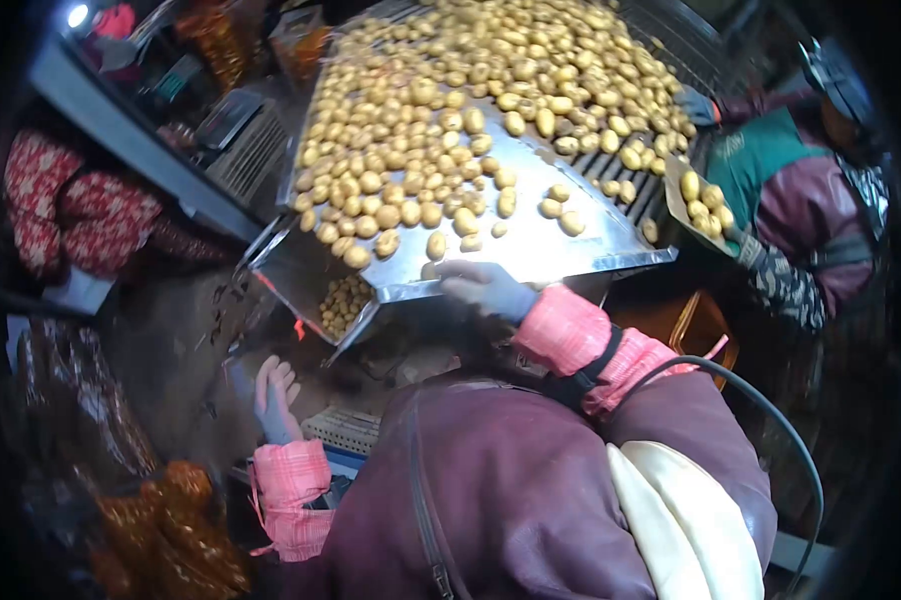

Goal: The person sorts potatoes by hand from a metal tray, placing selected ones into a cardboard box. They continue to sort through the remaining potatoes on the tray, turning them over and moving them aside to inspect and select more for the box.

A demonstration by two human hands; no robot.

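My right hand (pixel 486 288), in a grey glove, reaches over the front edge of the metal sorting table (pixel 531 250). Its fingers stretch to the left and hold nothing that I can see; a potato (pixel 437 245) lies just beyond the fingertips. Many more potatoes (pixel 411 150) cover the table's far part. My left hand (pixel 276 395), also gloved, hangs open and bare of any object, low on the left beside a perforated plastic crate (pixel 343 428). Below the table's left corner, a chute or container holds small potatoes (pixel 347 305).
On the right, a co-worker in a green vest (pixel 756 165) holds a tray of potatoes (pixel 706 203). Another person in red patterned clothing (pixel 81 205) is at the left. An orange crate (pixel 706 330) stands under the table, and orange mesh bags (pixel 176 530) lie at the lower left.
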